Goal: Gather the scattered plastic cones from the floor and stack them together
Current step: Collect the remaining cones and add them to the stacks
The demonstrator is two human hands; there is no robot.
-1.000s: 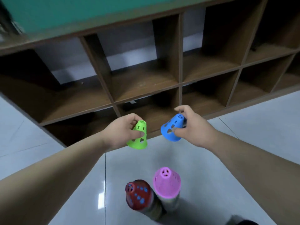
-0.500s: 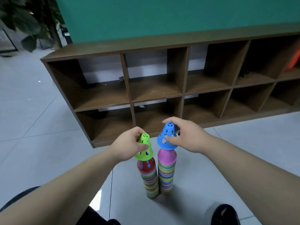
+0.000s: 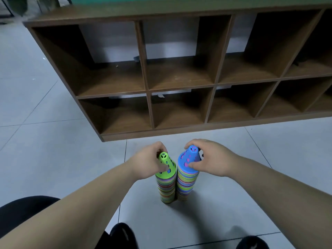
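Light was dim and even; soft shadows pooled on the floor and inside the shelf. Wide-angle bending curved the edges; detail was slightly soft.

Grey tiled floor, green-topped cone stack upright, touching blue-topped cone stack beside it, brown cubby shelf standing behind them

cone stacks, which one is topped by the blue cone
The right stack, under the right hand, carries the blue cone; the left stack beside it carries a green cone.
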